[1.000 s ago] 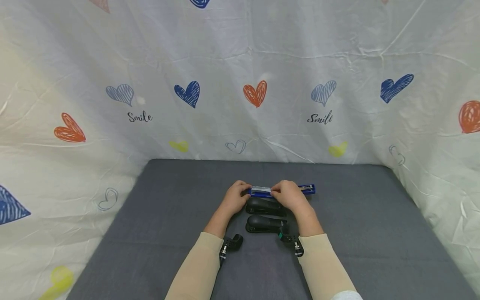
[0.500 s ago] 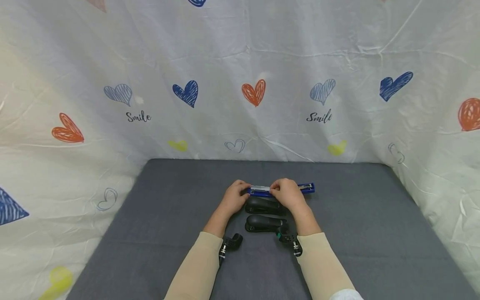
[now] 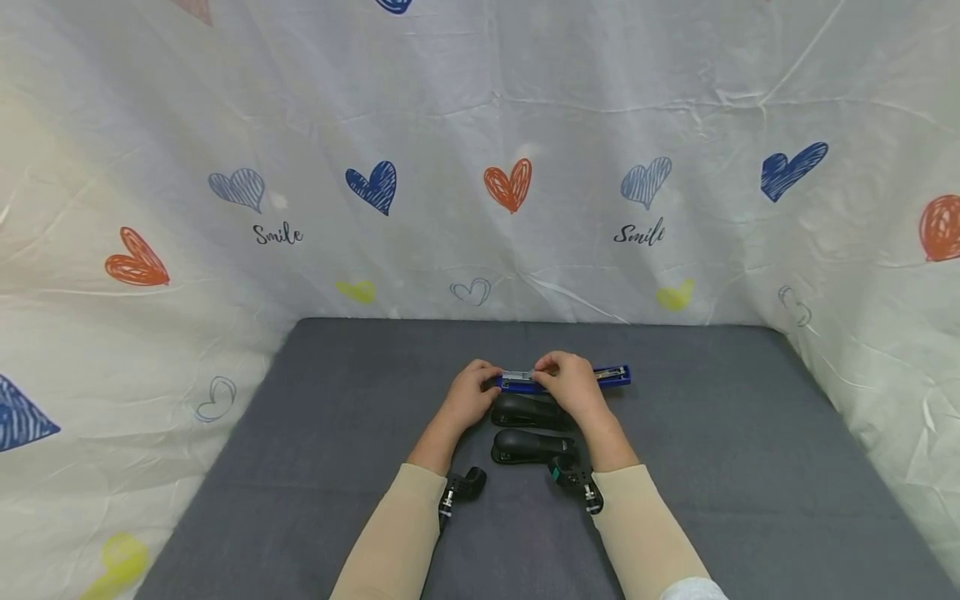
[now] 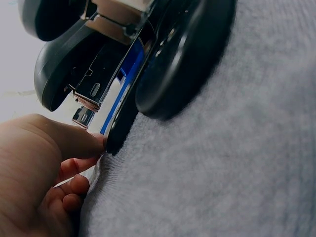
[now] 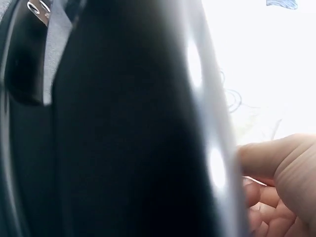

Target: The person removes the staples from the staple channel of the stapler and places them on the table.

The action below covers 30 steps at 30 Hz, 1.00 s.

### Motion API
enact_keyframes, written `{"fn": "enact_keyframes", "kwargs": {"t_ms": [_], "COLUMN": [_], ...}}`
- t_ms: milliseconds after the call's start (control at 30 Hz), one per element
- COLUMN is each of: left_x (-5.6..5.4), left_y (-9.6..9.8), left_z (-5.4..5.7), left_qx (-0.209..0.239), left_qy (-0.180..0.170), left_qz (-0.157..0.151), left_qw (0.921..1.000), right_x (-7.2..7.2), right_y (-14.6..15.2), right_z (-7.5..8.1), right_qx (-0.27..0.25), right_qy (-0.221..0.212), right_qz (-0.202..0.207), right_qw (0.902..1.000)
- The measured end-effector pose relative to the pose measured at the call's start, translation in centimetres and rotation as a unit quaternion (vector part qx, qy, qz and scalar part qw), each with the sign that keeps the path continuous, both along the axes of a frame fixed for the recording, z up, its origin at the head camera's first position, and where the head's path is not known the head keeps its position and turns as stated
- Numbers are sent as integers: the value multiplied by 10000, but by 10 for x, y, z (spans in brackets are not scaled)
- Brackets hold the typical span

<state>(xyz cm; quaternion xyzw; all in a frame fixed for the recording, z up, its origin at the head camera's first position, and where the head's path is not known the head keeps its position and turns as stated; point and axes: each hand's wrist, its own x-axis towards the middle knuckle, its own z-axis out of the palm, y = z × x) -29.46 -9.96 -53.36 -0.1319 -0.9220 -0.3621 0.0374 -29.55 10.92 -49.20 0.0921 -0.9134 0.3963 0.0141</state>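
A long blue stapler [image 3: 617,377] lies opened out flat on the grey table in the head view. My left hand [image 3: 467,396] grips its left end; in the left wrist view the thumb [image 4: 86,140] presses beside the blue edge. A silvery strip of staples [image 3: 516,376] shows along the stapler's left half. Over the middle is my right hand [image 3: 572,385], thumb and forefinger pinching at the strip's right end and hiding the stapler's centre. The right wrist view shows the right hand's curled fingers [image 5: 266,195] behind a black shape; their tips are hidden.
Two black staplers [image 3: 525,412] [image 3: 528,447] lie in parallel between my forearms, just nearer than the blue one. Wrist cameras [image 3: 468,483] jut inward from both sleeves. A white cloth printed with hearts [image 3: 510,187] hangs behind the grey table [image 3: 360,467].
My right hand has shifted slightly left and away from me along the blue stapler, so less of the silvery strip shows. My left hand stays at the stapler's left end.
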Motion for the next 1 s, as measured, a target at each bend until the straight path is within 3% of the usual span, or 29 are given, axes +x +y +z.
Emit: {"fn": "enact_keyframes", "kwargs": {"t_ms": [300, 600, 1000], "left_x": [0, 1, 1], "left_y": [-1, 0, 1], "left_z": [1, 0, 0], "left_qx": [31, 42, 121], "left_qy": [-17, 243, 1], "left_qz": [-32, -58, 36], "left_qw": [10000, 9997, 9999], "right_x": [1, 3, 1], "right_y": [-4, -3, 5], "right_z": [1, 3, 10], "right_qx": [-110, -142, -192], "right_qy": [-129, -74, 36], "right_qz": [43, 3, -42], "right_qw": [9998, 9999, 9998]}}
